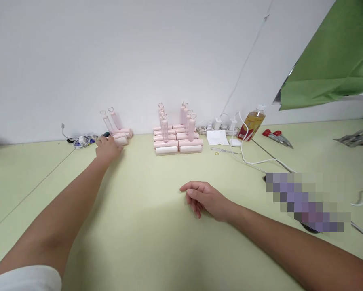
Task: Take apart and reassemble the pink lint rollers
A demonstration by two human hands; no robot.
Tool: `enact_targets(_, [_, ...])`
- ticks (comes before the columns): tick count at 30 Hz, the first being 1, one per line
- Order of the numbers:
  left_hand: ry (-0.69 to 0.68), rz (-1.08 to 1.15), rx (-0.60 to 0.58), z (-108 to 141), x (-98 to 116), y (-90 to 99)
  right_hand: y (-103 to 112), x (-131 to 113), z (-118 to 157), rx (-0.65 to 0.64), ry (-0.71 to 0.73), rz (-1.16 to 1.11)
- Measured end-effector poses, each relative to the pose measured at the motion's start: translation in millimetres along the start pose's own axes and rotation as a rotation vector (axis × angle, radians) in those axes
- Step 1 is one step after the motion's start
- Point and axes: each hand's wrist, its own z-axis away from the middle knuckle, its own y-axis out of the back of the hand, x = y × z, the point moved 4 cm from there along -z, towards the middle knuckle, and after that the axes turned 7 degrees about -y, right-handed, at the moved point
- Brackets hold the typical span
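Note:
My left hand [108, 149] is stretched far to the left, its fingers bent around the near end of a pink lint roller [121, 139]. The hand partly hides this roller, and a second pink lint roller [116, 120] stands close behind. Both have an upright clear handle with a heart-shaped loop on top. My right hand [206, 199] hangs over the middle of the table, fingers loosely curled and apart, holding nothing. Beyond it, several more pink lint rollers [190, 143] stand in two columns near the wall, white rolls showing at the front.
A coiled white cable [81, 141] lies left of my left hand. Toward the right are white paper [217, 137], chargers [218, 123], a drink bottle [252, 122], red-handled tools [277, 137] and metal tools [355, 138]. A blurred-out object [305, 204] lies beside my right forearm, near white cords.

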Motion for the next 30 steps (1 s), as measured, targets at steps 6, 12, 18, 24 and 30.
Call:
enact_targets(6, [-0.094, -0.015, 0.071, -24.1, -3.0, -14.1, 0.0, 1.1, 2.2, -0.003, -0.022, 0.000])
enact_targets(12, [-0.216, -0.026, 0.043, -33.1, -6.3, -22.8, -0.5, 2.4, 2.1, -0.005, -0.019, 0.012])
enact_targets(18, [-0.168, 0.009, 0.035, -39.3, -2.4, -24.2, -1.1, 3.0, 2.1, 0.009, -0.036, 0.015])
enact_targets(24, [-0.074, 0.199, 0.211, -20.1, 19.5, -12.8, -1.8, 3.2, 2.2, 0.013, -0.026, 0.041])
enact_targets(30, [-0.416, 0.444, 0.015, 6.7, 116.1, -3.7, -3.2, 2.1, 1.2, 0.019, -0.012, 0.070])
